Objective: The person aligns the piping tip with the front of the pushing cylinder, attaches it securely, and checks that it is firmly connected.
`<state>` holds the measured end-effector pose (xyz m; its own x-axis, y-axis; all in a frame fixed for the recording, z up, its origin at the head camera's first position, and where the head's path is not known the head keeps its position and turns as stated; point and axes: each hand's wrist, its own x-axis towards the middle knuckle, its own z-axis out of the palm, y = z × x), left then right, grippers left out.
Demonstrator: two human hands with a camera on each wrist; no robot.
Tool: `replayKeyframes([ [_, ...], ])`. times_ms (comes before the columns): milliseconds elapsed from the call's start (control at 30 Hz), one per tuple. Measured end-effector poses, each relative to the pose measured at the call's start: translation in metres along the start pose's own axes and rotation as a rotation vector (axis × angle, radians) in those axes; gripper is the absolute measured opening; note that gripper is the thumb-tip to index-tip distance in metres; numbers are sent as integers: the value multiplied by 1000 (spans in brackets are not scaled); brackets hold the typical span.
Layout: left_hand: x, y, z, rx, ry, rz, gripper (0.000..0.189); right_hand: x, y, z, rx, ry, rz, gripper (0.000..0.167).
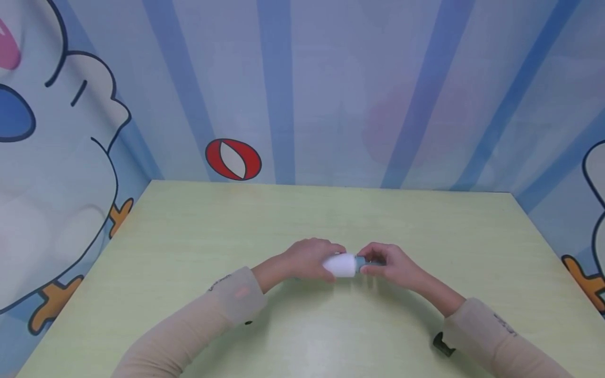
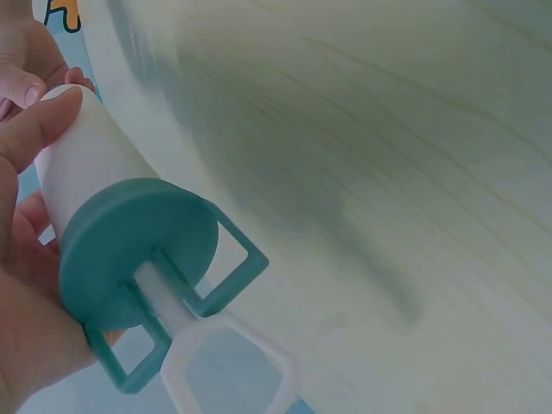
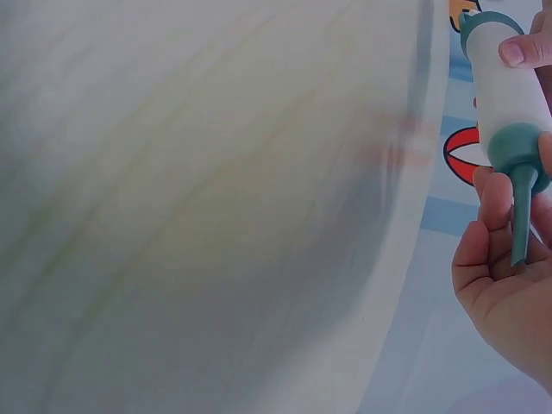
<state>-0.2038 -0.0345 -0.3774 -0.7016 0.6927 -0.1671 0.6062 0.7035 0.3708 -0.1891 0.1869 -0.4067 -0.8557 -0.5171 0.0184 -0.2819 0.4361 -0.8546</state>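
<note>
A large white-and-teal syringe is held sideways above the table by both hands. My left hand (image 1: 309, 258) grips its white barrel (image 1: 341, 265), thumb along the side. In the left wrist view the barrel's end shows a teal flange (image 2: 112, 250) with two square finger loops and a white plunger ring (image 2: 203, 329). At the other end, my right hand (image 1: 394, 266) pinches the teal cap (image 3: 515, 148) between thumb and fingers. A thin teal nozzle (image 3: 522, 216) points from the cap toward the right palm. Part of the right hand lies outside its wrist view.
The pale yellow-green table (image 1: 212, 226) spreads beneath both hands. Blue striped walls (image 1: 331, 105) with cartoon prints stand at its back and sides. A small dark device (image 1: 443, 345) sits at the right sleeve.
</note>
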Motion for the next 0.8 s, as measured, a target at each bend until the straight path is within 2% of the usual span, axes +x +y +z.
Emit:
replayKeyframes([
  [433,0,0,1,76,36,-1,51,1,4,-3,97,-58,21,27],
  [633,0,0,1,67,46,-7,51,1,1,-5,49,-78,28,36],
  [800,0,0,0,78,53,-3,51,2,0,-6,41,-76,24,32],
])
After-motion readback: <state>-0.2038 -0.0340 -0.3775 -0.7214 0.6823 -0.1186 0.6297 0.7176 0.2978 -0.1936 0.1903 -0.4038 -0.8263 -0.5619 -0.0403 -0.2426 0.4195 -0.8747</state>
